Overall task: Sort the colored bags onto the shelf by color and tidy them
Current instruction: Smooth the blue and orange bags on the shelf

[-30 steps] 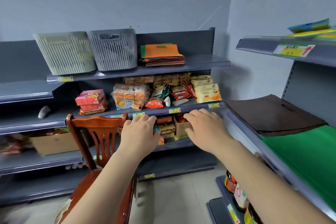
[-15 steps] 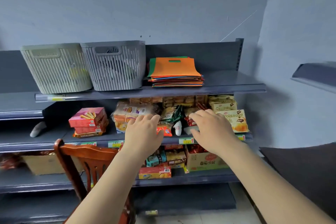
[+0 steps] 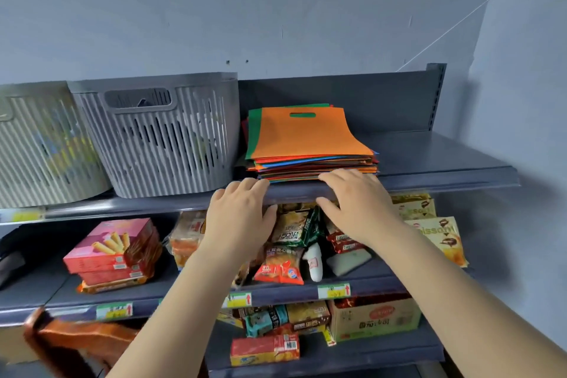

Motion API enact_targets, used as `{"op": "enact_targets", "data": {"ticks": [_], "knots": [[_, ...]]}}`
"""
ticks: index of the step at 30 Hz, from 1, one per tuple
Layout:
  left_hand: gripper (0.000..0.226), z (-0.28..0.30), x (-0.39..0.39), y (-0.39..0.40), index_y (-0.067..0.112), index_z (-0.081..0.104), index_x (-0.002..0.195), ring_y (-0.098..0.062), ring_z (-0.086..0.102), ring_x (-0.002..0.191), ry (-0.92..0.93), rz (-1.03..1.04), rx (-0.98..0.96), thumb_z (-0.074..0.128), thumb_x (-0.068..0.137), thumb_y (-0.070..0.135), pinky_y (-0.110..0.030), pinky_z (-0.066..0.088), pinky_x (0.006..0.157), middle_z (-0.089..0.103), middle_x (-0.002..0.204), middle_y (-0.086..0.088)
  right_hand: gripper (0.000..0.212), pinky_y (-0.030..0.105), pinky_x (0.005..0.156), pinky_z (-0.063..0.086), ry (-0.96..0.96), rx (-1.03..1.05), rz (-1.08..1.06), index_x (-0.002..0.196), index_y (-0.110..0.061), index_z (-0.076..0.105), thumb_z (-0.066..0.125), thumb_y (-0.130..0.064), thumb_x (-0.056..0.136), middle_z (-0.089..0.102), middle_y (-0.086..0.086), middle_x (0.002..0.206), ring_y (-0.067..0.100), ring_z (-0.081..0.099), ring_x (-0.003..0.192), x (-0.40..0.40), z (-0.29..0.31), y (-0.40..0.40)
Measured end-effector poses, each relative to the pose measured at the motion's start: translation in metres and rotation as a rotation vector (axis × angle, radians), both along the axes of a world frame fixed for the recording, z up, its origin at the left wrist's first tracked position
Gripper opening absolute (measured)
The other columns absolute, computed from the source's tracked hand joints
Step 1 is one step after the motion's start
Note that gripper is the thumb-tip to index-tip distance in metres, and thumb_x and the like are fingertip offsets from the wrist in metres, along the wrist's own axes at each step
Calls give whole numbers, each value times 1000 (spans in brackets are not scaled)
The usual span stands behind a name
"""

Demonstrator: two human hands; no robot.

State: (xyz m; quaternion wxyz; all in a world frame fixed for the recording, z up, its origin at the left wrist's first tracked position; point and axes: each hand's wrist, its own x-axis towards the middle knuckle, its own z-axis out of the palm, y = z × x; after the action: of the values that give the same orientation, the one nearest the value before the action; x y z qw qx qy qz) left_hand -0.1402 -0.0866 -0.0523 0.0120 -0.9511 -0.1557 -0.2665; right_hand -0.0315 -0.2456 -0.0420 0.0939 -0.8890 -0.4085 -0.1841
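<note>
Bags (image 3: 310, 144), a mixed-colour stack topped by an orange one, lie flat on the top shelf (image 3: 445, 163) at centre frame, just right of a grey basket (image 3: 165, 135). Their near edge runs left to right along the shelf lip, directly above and beyond both hands. The right hand (image 3: 356, 202) has straight fingers, released, with fingertips touching the stack's bottom front edge; the left hand (image 3: 242, 215) is likewise spread and holds nothing, its fingertips at the shelf lip just left of the stack. The right hand looks slightly nearer.

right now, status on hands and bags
Both hands open, left hand and right hand at the shelf edge. Bag stack mixed, unsorted. Nothing blocking.
</note>
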Motion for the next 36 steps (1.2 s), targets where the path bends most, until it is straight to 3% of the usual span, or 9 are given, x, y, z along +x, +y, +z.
{"op": "enact_targets", "data": {"ticks": [7, 11, 14, 18, 21, 23, 26, 30, 36], "knots": [[33, -4, 59, 61, 9, 66, 105, -31, 66, 88, -104, -45, 44, 75, 76, 23, -40, 52, 72, 68, 99, -6, 45, 30, 107, 23, -50, 33, -11, 142, -21, 37, 34, -37, 101, 40, -6, 145, 14, 33, 135, 66, 11, 54], [31, -1, 80, 74, 7, 65, 105, -31, 65, 87, -156, -57, 20, 73, 79, 21, -39, 53, 68, 68, 98, -7, 47, 30, 112, 16, -33, -6, 11, 145, -22, 33, 30, -40, 101, 33, -6, 151, 12, 24, 140, 96, 12, 73], [32, 3, 92, 78, 8, 63, 113, -30, 62, 97, -173, -36, -17, 65, 86, 24, -38, 51, 73, 66, 107, -6, 50, 32, 115, 13, 22, -89, 29, 147, -24, 29, 25, -44, 101, 26, -6, 155, 11, 18, 144, 115, 11, 80], [39, 9, 105, 77, 14, 56, 127, -25, 54, 111, -191, 6, -88, 55, 92, 31, -35, 46, 82, 61, 121, -1, 48, 35, 98, 44, 102, -126, 68, 141, -29, 40, 29, -50, 99, 41, -9, 147, 17, 41, 132, 131, 15, 72], [39, 14, 110, 74, 16, 54, 129, -22, 52, 114, -229, 31, -138, 53, 93, 33, -33, 44, 84, 59, 124, 2, 45, 35, 86, 49, 113, -109, 77, 135, -31, 48, 31, -50, 98, 56, -9, 133, 19, 53, 119, 138, 20, 63], [40, 17, 114, 72, 17, 53, 130, -21, 51, 115, -248, 36, -162, 52, 94, 33, -32, 43, 85, 58, 125, 3, 40, 33, 73, 49, 109, -76, 75, 125, -27, 57, 28, -43, 101, 66, -4, 112, 21, 59, 102, 145, 23, 60], [44, 19, 120, 70, 17, 47, 135, -18, 48, 122, -261, 50, -187, 51, 94, 33, -31, 42, 92, 54, 132, 3, 33, 30, 50, 34, 38, 59, 13, 114, -16, 58, 29, -27, 103, 59, -1, 77, 22, 54, 71, 159, 20, 61], [52, 19, 132, 65, 20, 38, 142, -15, 46, 125, -247, 51, -207, 49, 94, 37, -29, 40, 95, 51, 136, 4, 30, 28, 57, 37, 98, 294, -39, 116, -10, 58, 33, -19, 102, 65, 7, 91, 21, 54, 75, 177, 18, 59], [52, 8, 148, 55, 19, 50, 135, -13, 46, 128, -1, -23, -114, 40, 95, 51, -29, 30, 105, 54, 136, 3, 27, 23, 49, 30, 95, 496, 19, 104, -8, 61, 36, -18, 101, 55, -1, 73, 15, 50, 63, 184, 19, 50]]}}
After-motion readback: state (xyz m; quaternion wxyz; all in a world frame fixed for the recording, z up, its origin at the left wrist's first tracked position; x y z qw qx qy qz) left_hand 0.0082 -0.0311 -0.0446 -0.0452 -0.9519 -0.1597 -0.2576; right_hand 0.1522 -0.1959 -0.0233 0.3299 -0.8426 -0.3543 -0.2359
